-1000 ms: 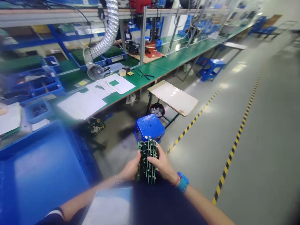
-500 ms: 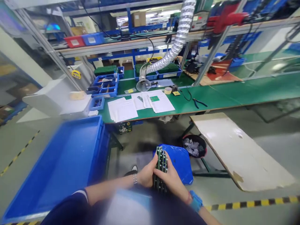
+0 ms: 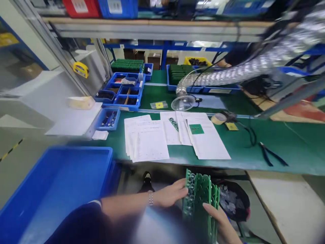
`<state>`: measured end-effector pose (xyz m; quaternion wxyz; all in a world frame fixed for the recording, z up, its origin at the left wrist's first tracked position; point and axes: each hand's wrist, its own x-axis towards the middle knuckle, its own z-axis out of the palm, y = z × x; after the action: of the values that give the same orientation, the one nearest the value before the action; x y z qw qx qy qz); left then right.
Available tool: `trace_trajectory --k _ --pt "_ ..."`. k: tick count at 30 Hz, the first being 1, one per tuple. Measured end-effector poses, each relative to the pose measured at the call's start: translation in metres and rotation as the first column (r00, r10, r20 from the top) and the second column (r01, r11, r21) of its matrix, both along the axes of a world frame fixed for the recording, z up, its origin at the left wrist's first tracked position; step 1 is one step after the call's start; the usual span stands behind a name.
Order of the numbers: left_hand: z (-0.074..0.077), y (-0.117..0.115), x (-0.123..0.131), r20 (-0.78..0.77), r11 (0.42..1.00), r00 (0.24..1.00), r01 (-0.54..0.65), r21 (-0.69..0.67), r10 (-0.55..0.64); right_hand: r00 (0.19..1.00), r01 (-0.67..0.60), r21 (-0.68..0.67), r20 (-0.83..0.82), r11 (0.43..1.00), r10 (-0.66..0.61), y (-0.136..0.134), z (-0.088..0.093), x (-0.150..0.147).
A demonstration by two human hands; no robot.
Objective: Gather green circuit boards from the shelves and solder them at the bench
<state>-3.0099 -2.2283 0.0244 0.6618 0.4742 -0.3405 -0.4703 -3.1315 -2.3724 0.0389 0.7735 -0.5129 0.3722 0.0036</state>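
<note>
Green circuit boards (image 3: 200, 196) between hands (image 3: 171, 193), papers (image 3: 147, 139) on green workbench (image 3: 299, 142)

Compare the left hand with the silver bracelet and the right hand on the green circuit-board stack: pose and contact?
The left hand lies nearly flat, fingers extended against the left side of the green circuit-board stack. The right hand rises from below, its fingertips on the stack's near face. The left wrist shows a silver bracelet; the right wrist is out of frame. Both hands are bare and touch the same stack.
</note>
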Motion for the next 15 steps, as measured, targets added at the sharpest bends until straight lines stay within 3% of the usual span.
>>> trace_trajectory --k 3,7,11,13,15 --pt "0.01 0.007 0.068 0.187 0.998 0.98 0.058 0.022 -0.061 0.998 0.006 -0.102 -0.056 0.995 -0.012 0.001 0.002 0.073" --pt "0.008 0.009 0.122 0.157 0.999 0.987 -0.039 0.035 0.033 0.995 -0.071 -0.256 -0.085 0.964 0.05 0.006 -0.007 0.146" --pt "-0.01 0.02 0.163 0.018 0.983 0.987 -0.164 0.082 0.163 0.978 -0.18 -0.123 -0.133 0.976 0.164 0.012 -0.02 0.194" --pt "-0.024 0.032 0.188 -0.09 0.93 0.941 -0.304 0.208 0.328 0.958 -0.275 -0.067 -0.108 0.959 0.267 0.013 -0.026 0.217" --pt "-0.04 0.05 0.215 -0.113 0.782 0.813 -0.496 0.378 0.571 0.912 -0.409 -0.077 -0.065 0.909 0.404 0.012 -0.033 0.24"
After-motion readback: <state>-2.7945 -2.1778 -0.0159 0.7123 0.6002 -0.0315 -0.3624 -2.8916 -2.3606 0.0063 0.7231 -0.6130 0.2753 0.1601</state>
